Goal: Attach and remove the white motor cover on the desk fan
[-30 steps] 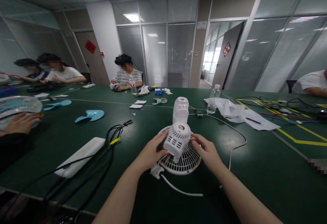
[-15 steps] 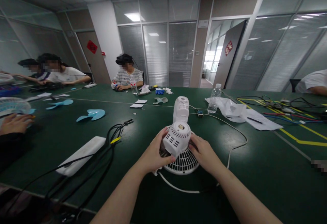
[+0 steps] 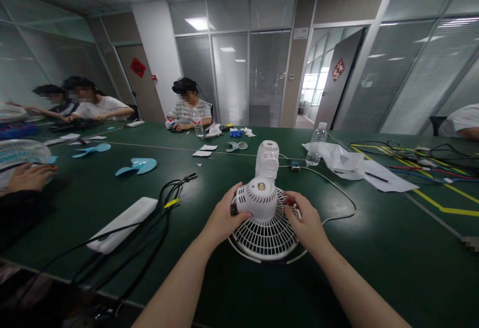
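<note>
A white fan motor housing [image 3: 258, 199] with slotted vents and a round hole on top sits over a white fan grille [image 3: 267, 243] lying face down on the table. My left hand [image 3: 226, 215] is closed around the housing's left side, thumb in front. At the grille's right edge, the curled fingers of my right hand [image 3: 305, 218] grip the rim, off the housing. Behind the housing rises a white rounded fan stand piece [image 3: 267, 161]. A white cable [image 3: 346, 213] loops to the right.
Left of me lie a white power strip [image 3: 123, 225], black cables [image 3: 164, 223] and a blue fan blade [image 3: 138, 166]. A water bottle [image 3: 317, 146] stands beside crumpled plastic [image 3: 342, 161] and paper with a pen. A co-worker's hand [image 3: 32, 175] rests by another grille at far left.
The housing and grille have turned, the vented side swinging left. My right hand has shifted from beside the housing to the grille's edge. More of the grille shows in front.
</note>
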Motion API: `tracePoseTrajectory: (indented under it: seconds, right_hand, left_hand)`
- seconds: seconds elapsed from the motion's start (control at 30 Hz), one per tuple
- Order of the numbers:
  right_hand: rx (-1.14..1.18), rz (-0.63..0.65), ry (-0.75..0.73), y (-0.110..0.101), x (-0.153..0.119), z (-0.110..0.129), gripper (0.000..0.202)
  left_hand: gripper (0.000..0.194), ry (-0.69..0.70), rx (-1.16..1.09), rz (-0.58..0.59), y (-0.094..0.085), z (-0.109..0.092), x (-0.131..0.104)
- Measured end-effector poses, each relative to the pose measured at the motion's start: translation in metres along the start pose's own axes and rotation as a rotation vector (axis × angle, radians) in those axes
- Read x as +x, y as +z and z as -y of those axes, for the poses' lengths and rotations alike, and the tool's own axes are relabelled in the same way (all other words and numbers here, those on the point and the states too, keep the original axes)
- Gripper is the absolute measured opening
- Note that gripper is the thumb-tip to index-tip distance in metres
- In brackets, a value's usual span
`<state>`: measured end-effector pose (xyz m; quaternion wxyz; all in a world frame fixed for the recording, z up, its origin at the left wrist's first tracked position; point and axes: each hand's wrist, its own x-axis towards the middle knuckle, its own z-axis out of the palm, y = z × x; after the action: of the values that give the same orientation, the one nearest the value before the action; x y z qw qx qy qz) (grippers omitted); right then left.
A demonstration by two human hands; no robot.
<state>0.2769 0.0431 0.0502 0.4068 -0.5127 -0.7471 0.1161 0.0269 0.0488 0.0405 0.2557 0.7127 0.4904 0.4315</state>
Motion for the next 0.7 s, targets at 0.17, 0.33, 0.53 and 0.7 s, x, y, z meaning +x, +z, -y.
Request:
tracePoseTrajectory:
  seconds: [0.17, 0.33, 0.53, 0.7]
  right_hand:
    - [0.116, 0.104, -0.081, 0.01, -0.001, 0.002, 0.071]
    - [0.054, 0.146, -0.013, 0.019, 0.0, 0.009, 0.09]
    - [-0.006, 0.117, 0.036, 0.018, 0.005, 0.009, 0.09]
    - [-0.097, 0.071, 0.034, 0.016, 0.001, 0.008, 0.085]
  left_hand:
    - [0.079, 0.043, -0.025, 0.018, -0.002, 0.0, 0.005]
    - [0.079, 0.038, -0.048, 0.065, -0.001, -0.001, 0.012]
    - [0.09, 0.019, -0.087, 0.08, 0.003, 0.004, 0.013]
    - [0.082, 0.008, -0.024, 0.038, 0.007, 0.007, 0.009]
